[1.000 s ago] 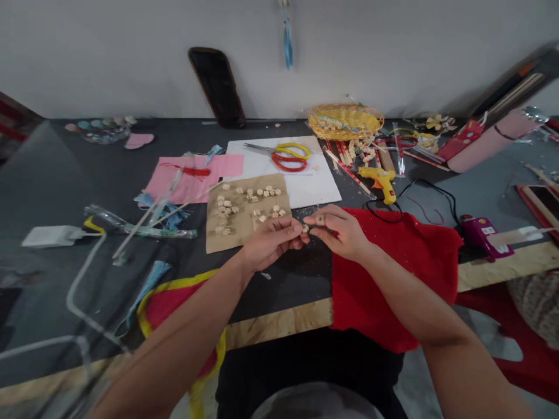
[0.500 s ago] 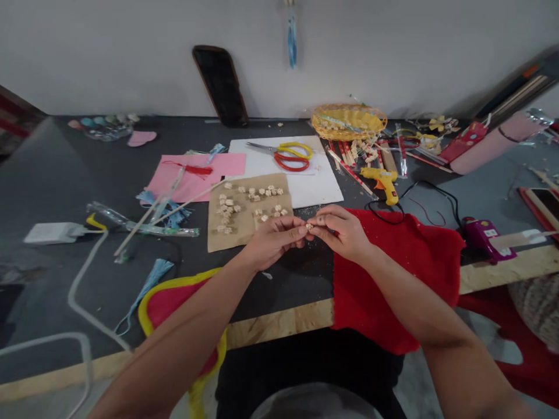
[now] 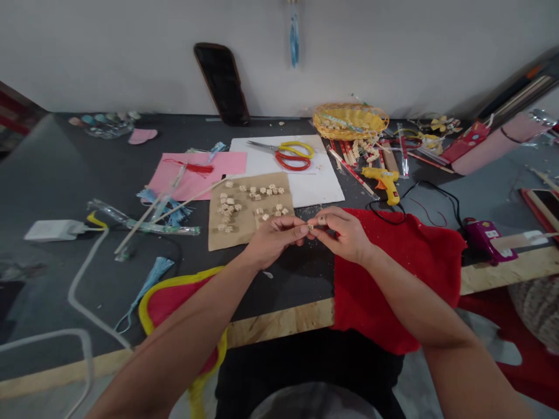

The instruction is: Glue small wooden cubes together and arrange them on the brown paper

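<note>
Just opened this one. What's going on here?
A person at a dark tabletop has both hands together, the left hand and right hand pinching a small pale piece between the fingers. Similar pale pieces sit in groups on a brown sheet just beyond the left hand. Scissors lie on a white board behind it, and a yellow glue gun lies beyond a red cloth.

this looks like a craft workspace: the dark desk [image 3: 288,291] carries scissors [image 3: 279,155], a yellow glue gun [image 3: 385,180] right and blue tassel [image 3: 152,277] left.
</note>
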The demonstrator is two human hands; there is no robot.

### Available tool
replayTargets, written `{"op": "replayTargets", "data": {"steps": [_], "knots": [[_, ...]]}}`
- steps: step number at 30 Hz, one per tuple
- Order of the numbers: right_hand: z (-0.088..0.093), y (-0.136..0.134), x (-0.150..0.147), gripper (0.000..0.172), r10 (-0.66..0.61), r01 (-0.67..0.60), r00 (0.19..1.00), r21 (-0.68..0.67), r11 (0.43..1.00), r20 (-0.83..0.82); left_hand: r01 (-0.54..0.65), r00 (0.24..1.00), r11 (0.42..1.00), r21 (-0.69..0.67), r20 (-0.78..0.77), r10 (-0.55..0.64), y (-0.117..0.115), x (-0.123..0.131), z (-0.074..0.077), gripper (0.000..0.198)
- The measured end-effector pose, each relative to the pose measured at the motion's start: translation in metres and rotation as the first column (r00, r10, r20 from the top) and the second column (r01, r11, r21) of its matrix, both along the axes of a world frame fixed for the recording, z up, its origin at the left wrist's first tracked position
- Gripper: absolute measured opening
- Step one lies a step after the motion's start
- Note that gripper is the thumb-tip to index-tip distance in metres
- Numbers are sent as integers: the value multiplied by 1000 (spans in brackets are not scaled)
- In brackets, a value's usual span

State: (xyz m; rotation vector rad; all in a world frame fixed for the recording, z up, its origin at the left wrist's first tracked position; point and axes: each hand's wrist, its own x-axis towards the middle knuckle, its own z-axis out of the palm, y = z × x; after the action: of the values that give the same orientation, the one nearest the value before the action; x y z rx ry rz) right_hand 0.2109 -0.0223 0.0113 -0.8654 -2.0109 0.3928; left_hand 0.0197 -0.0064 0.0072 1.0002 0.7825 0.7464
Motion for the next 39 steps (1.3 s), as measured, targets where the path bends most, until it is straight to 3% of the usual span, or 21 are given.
{"op": "replayTargets", "data": {"steps": [5,15,23,29,35,39], "knots": [[-1,0,-2,8,2,-2,1000,15,1000,12,-19,1000,999,37,-6,20,0,0,-2,28],[-3,2,1,14,9,-11,999,65,998,34,-22,998,993,-117,51,28,-1,2,3,27],[-1,-3,-1,17,-12,11,998,-13,1000,-57,-37,988,984,-174,139,61,0,0,-1,26],[-2,-2,-3,11,-13,13,1000,23,1000,-1,4,993,986,-166,121,16,1,0,0,30],[-2,-2,-3,9,-34,33,999,93,995,9,-31,995,985,-170,92,47,0,1,2,31],[-4,-2,-4,7,-47,46,999,33,998,26,-42,996,990,-135,69,52,0,2,1,29]]}}
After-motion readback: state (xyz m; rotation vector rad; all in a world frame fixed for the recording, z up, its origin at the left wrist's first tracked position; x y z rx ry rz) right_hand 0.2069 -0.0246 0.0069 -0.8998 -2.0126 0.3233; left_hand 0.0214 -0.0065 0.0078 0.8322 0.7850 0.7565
